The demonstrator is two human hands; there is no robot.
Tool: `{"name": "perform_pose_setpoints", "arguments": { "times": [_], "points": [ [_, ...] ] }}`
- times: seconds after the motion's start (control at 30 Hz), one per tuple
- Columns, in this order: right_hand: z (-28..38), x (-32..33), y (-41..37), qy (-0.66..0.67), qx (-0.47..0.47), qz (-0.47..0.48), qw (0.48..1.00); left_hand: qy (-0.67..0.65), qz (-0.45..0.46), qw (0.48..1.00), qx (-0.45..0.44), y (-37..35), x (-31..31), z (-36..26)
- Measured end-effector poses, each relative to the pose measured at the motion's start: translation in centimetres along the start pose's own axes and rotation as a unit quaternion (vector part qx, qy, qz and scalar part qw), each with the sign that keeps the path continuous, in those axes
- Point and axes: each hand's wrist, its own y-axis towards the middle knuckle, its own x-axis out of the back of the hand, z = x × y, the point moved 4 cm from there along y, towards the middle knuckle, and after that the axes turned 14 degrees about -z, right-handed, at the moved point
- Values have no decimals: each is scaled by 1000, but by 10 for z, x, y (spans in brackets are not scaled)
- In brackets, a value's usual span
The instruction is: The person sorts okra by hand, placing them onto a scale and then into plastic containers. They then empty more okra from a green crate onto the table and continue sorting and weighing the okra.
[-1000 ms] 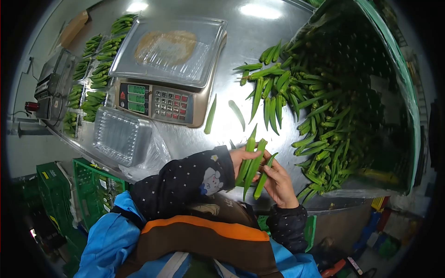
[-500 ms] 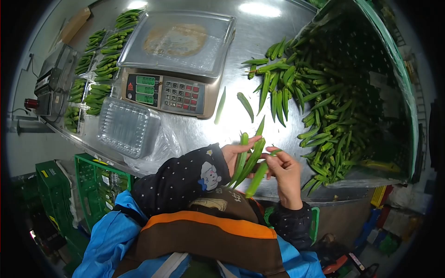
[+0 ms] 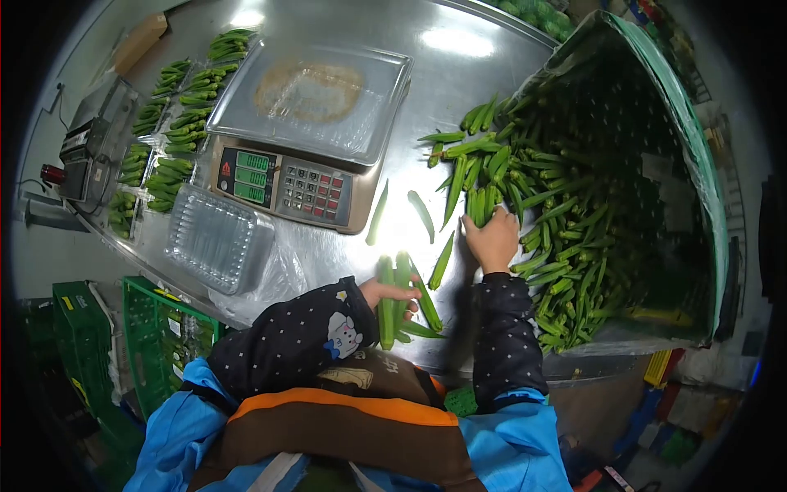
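Several green okra pods are in my left hand, its thumb lying across them, close to the table's front edge. My right hand reaches to the near edge of the okra heap, fingers curled round the ends of a few pods. Part of its grip is hidden under the hand. Between the hands lies a single loose pod. Two more, a pale pod and a darker one, rest beside the scale.
Okra spills from a tipped, plastic-lined green crate at right. The scale's display reads zeros. Left of it are stacked clear plastic trays and rows of packed okra. A machine stands far left; green crates are below.
My right hand has left the pods near my left hand and moved forward to the heap. My left hand has shifted left with its pods. A loose pod now lies between the hands.
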Motion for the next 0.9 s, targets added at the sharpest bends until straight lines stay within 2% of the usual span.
{"name": "perform_pose_setpoints", "arguments": {
  "times": [0.07,0.13,0.2,0.27,0.33,0.4,0.43,0.47,0.5,0.53,0.57,0.6,0.63,0.67,0.7,0.8,0.83,0.9],
  "points": [
    [-1,-6,0,1,-2,13,1000,-44,-12,999,-6,3,6,-2],
    [-4,-11,-6,-26,-33,95,995,-36,-10,999,-17,7,8,-4],
    [-9,-8,-15,-14,-32,116,993,-53,2,998,-36,10,6,-7],
    [-5,17,-27,37,-65,179,981,-70,4,995,-64,16,4,-9],
    [21,50,-53,142,-85,225,960,-88,5,992,-90,19,1,-12],
    [60,82,-79,181,-22,260,948,-84,34,989,-120,19,-5,-17],
    [71,88,-87,209,34,250,945,-29,68,981,-181,24,-6,-19],
    [79,94,-91,237,91,238,938,-2,6,985,-175,29,1,-15],
    [81,98,-79,221,67,345,910,-19,41,993,-108,45,19,-7],
    [70,85,-73,269,30,323,907,-85,20,994,-72,33,13,-11],
    [58,69,-64,322,-68,330,885,-152,-4,988,-39,20,8,-15],
    [43,48,-51,385,-125,280,871,-128,-13,991,45,28,28,-10],
    [39,44,-30,374,-129,206,895,-141,19,989,32,21,32,-12],
    [31,30,-17,334,-83,112,932,-154,50,987,18,14,34,-13],
    [32,25,-7,330,-85,76,937,-163,87,983,1,13,41,-11],
    [55,7,-3,258,51,14,965,-174,55,983,-23,-11,43,-15],
    [65,4,-8,201,44,74,976,-193,83,977,-31,-15,47,-15],
    [71,-12,-18,163,122,91,975,-180,66,980,-50,-26,51,-21]
  ]
}}
